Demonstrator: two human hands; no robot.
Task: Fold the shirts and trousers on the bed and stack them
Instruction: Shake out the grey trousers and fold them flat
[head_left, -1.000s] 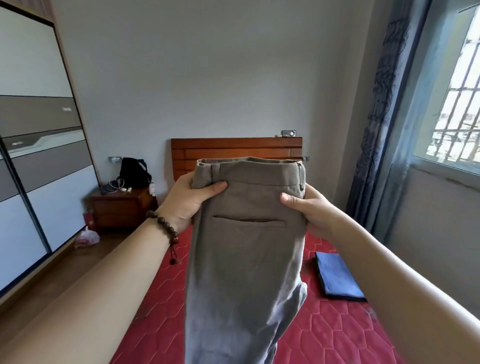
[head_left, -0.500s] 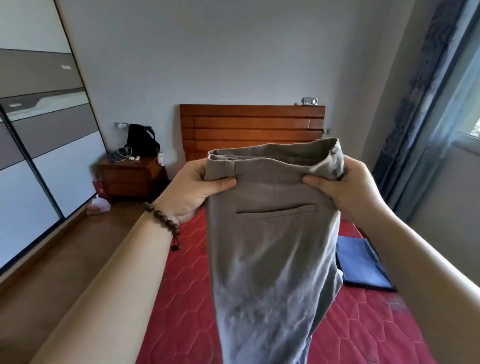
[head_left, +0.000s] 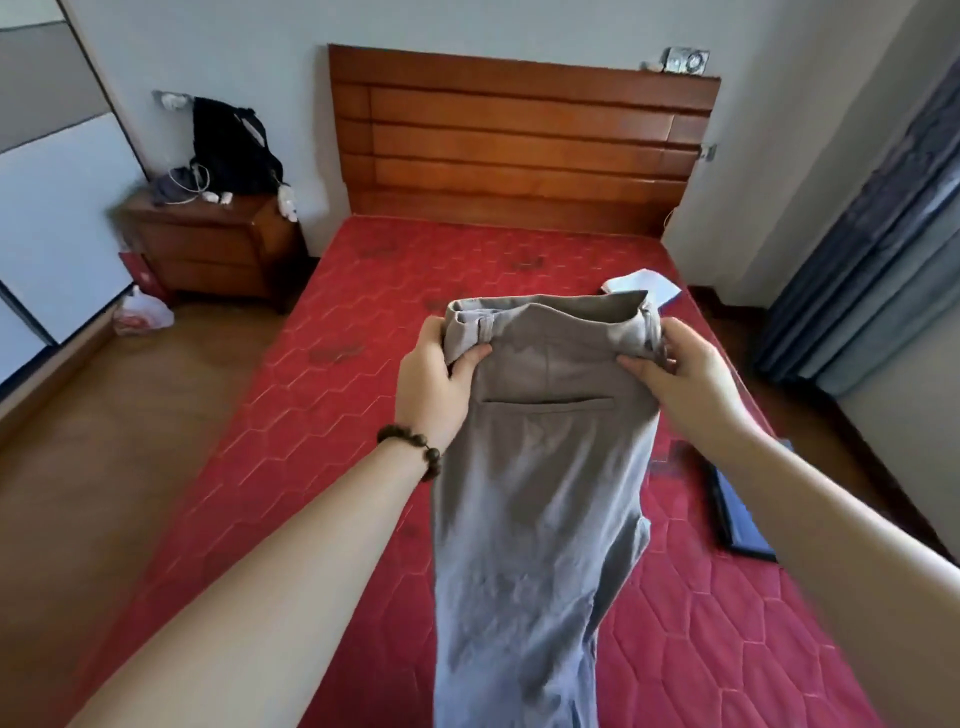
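Above the red bed (head_left: 363, 415), a pair of grey trousers (head_left: 540, 493) is held up by its waistband, the legs hanging down toward the near edge of the picture. The left hand (head_left: 434, 387) is clamped on the left end of the waistband, thumb in front; the right hand (head_left: 685, 379) is clamped on the right end in the same way. The hands are kept apart by the width of the waist.

Compared with half a second ago, the trousers have been lowered – the waistband, then level with the headboard (head_left: 519, 135), is now seen against the mattress. Far more of the bed is shown, and the window side of the room has dropped out of view.

A beaded bracelet (head_left: 415, 449) is worn on the left wrist. A folded blue garment (head_left: 737, 525) lies on the bed's right side, partly hidden by the right forearm, and a pale folded item (head_left: 644, 286) is seen just beyond the waistband. A wooden nightstand (head_left: 208, 249) with a black bag (head_left: 228, 145) stands left of the bed – a plastic bag (head_left: 140, 314) rests on the floor beside it. Blue curtains (head_left: 878, 270) hang at the right.
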